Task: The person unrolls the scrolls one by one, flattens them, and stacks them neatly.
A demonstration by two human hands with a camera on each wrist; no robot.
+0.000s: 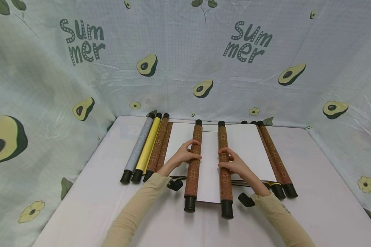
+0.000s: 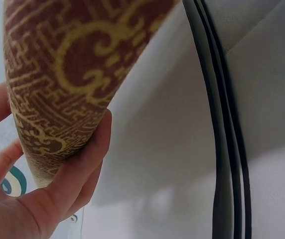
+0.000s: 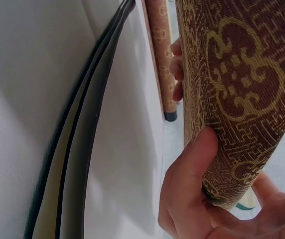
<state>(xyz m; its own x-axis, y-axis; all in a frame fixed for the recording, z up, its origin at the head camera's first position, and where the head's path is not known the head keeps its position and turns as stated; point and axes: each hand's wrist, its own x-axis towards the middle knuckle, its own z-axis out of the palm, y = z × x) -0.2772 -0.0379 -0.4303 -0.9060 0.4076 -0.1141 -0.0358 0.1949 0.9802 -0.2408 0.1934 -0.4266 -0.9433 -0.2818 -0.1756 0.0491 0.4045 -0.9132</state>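
Observation:
A brown patterned hanging scroll is partly unrolled, a white strip of paper (image 1: 209,171) showing between its two rolls. My left hand (image 1: 186,154) grips the left roll (image 1: 192,180) near its middle, thumb on one side and fingers on the other. The right roll (image 1: 226,181) is held the same way by my right hand (image 1: 235,163). Both rolls have black end knobs and lie over wider white sheets (image 1: 245,145). In the left wrist view the fingers (image 2: 85,159) curl round the patterned cloth (image 2: 82,64); the right wrist view shows the thumb and fingers round its roll (image 3: 242,74).
Left of the sheets lie a grey-blue roll (image 1: 139,142), a yellow roll (image 1: 149,140) and brown rolls (image 1: 157,147). More brown rolls (image 1: 275,157) lie at the right. Stacked sheet edges (image 2: 232,149) curve upward near the hands. A printed cloth (image 1: 173,41) hangs behind the white table (image 1: 80,212).

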